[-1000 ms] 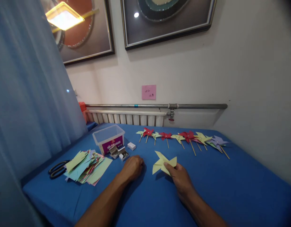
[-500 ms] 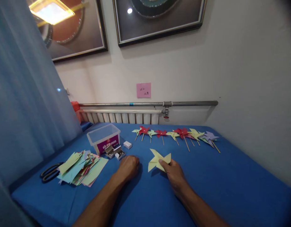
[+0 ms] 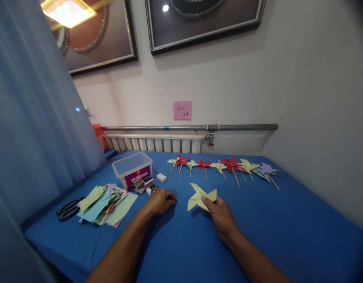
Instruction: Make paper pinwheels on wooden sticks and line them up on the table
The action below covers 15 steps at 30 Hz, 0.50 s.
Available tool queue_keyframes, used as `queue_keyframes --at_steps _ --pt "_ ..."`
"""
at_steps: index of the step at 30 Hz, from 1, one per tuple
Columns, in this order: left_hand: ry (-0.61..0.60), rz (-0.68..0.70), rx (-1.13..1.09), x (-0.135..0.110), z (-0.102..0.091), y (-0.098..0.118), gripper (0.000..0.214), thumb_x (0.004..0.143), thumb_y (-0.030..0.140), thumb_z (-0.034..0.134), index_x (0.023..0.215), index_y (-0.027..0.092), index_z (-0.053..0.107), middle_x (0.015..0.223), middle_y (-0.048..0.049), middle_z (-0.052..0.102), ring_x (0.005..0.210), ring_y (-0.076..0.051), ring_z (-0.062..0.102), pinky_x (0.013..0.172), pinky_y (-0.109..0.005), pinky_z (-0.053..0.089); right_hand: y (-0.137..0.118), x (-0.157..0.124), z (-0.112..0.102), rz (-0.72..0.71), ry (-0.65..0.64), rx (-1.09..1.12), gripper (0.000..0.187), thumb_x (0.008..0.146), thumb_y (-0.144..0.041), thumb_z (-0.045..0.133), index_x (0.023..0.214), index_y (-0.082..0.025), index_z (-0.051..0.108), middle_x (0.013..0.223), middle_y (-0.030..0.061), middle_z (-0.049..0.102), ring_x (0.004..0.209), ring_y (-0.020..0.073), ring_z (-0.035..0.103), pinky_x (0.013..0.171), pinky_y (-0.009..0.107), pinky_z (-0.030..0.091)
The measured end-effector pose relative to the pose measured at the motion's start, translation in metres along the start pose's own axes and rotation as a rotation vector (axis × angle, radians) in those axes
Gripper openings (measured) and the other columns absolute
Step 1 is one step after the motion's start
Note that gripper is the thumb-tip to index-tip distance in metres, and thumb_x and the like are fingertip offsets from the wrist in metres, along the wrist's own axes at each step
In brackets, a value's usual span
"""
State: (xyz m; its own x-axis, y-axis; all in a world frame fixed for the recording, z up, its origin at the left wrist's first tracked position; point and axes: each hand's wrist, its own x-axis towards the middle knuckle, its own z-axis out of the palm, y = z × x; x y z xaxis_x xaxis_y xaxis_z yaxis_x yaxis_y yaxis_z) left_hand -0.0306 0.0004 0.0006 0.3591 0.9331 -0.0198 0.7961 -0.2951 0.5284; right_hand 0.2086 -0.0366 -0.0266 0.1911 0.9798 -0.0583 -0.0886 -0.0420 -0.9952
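pale-yellow paper makes up the pinwheel in the head view, the only view here. it is in front of the person, seemingly just above the blue cloth, with a shadow beneath it. the right hand pinches it firmly by its near right part, thumb on top, fingers underneath. the left hand is half curled beside the open boxes of small metal bits; whether it holds anything, i cannot tell.

as for progress, a row of mounted pinwheels lies towards the wall, sticks showing on most, and these look done. the held one has its blades shaped but no stick shows, so fastening and mounting seem left. the paper stack beside the scissors suggests there is material for more.

the pinwheel's face tilts up towards the person. one blade points away and left, another right, another left and nearer. being roughly as broad as long, it has no clear long axis.
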Motion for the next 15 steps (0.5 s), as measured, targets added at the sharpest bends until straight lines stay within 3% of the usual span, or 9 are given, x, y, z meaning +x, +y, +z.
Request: queue_keyframes --at_steps 11,15 --pt "0.026 0.053 0.191 -0.007 0.005 0.016 0.022 0.082 0.014 0.055 0.087 0.022 0.074 0.095 -0.0047 0.075 0.090 -0.020 0.066 0.080 -0.027 0.045 0.007 0.006 -0.001 -0.013 0.036 0.034 0.046 0.064 -0.051 0.080 0.092 -0.014 0.077 0.085 0.0089 0.081 0.076 0.0258 0.073 0.068 0.033 0.058" --pt "0.106 0.036 0.031 -0.004 0.004 0.016 0.016 0.087 0.020 0.053 0.087 0.019 0.070 0.088 -0.0042 0.072 0.084 -0.018 0.064 0.078 -0.028 0.046 0.004 0.004 0.000 -0.007 0.050 0.036 0.044 0.063 -0.050 0.080 0.089 -0.015 0.077 0.084 0.0088 0.081 0.073 0.0259 0.073 0.065 0.032 0.056"
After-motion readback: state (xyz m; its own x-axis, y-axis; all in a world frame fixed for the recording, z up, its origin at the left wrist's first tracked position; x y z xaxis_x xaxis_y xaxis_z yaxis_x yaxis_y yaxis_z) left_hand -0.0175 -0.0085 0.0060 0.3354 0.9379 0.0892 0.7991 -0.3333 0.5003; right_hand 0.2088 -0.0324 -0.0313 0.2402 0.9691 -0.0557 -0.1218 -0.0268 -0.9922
